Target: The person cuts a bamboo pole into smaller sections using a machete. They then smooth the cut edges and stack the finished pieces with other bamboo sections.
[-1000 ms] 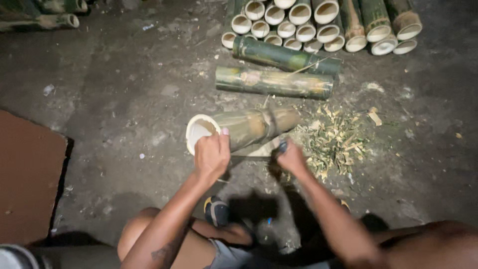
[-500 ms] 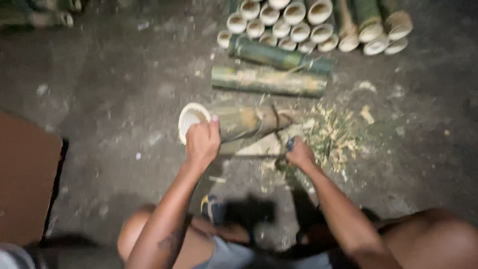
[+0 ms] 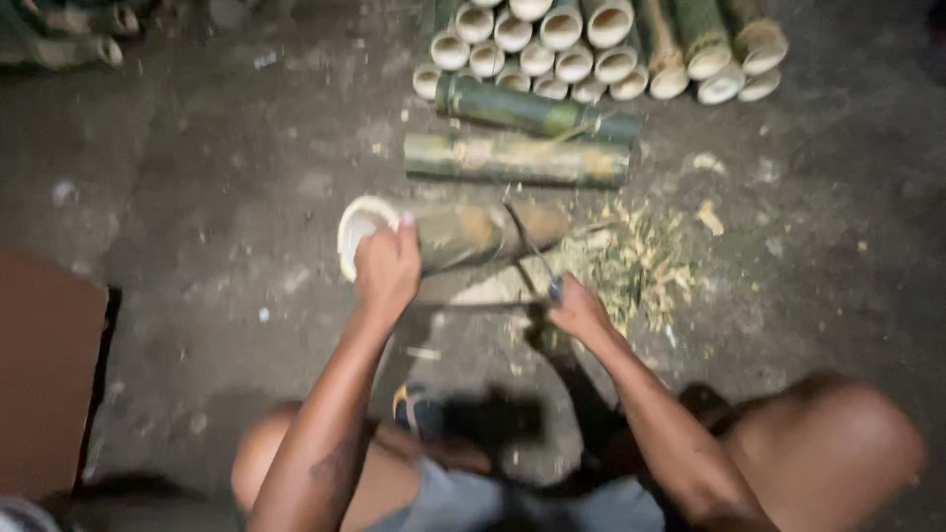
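Bamboo, one thick green-and-yellow length with a pale hollow end (image 3: 448, 236), lies crosswise on the dark concrete floor (image 3: 197, 197) just ahead of my knees. My left hand (image 3: 386, 271) presses down near its open end, fingers curled together over the top. My right hand (image 3: 576, 310) is closed around the handle of a thin dark blade (image 3: 527, 251) angled up against the stalk's far half (the frame is blurred, so the exact edge contact is hard to read). Pale shavings (image 3: 636, 261) litter the ground to the right. Two more green bamboo lengths (image 3: 517, 158) lie beyond, then a stack of cut tubes (image 3: 591, 49). As I judge it, the round stalk could roll under a loose hold, sending the blade skidding toward my steadying fingers.
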